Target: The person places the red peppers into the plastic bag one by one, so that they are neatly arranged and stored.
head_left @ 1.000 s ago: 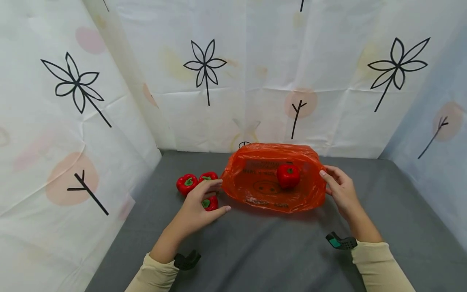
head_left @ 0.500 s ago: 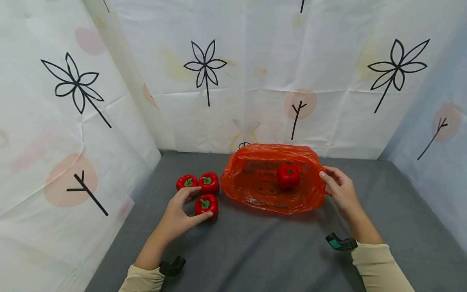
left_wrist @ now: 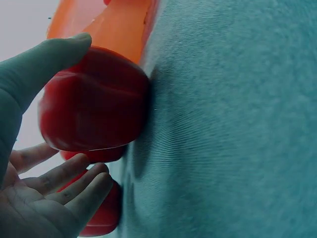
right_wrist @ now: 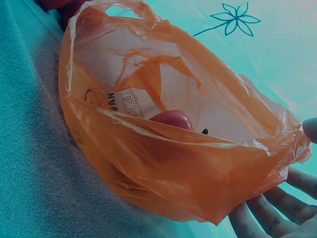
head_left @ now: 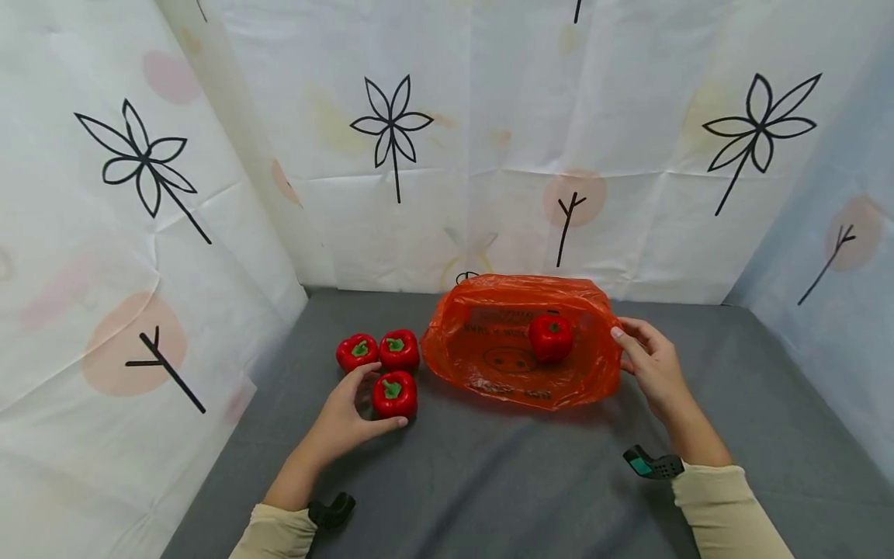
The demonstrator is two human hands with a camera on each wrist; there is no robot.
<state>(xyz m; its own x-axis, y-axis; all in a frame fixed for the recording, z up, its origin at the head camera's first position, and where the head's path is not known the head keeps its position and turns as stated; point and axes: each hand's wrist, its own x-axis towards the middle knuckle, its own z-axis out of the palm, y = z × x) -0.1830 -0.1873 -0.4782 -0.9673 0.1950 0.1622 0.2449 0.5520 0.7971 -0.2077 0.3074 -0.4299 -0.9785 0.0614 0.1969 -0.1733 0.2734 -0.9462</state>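
An orange-red plastic bag (head_left: 454,341) lies with its mouth held wide on the grey cloth. One red bell pepper (head_left: 551,338) is inside it. At the bag's right rim, my right hand (head_left: 656,365) pinches the plastic between thumb and fingers. My left hand (head_left: 334,427) is spread around the nearest red bell pepper (head_left: 395,397), left of the bag. In the left wrist view, the thumb overlaps this pepper (left_wrist: 94,104) and the other fingers stand apart from it. Two more red bell peppers, one at the left (head_left: 357,354) and one beside the bag (head_left: 400,351), sit just behind.
A grey cloth (head_left: 482,489) covers the tabletop. White sheets (head_left: 524,140) printed with flowers and twigs form walls at the back and both sides, close behind the bag.
My left hand has drawn back from beside the bag, leftward and toward me, to the nearest pepper, its thumb shifting slightly lower since. The right hand stays on the bag's rim.
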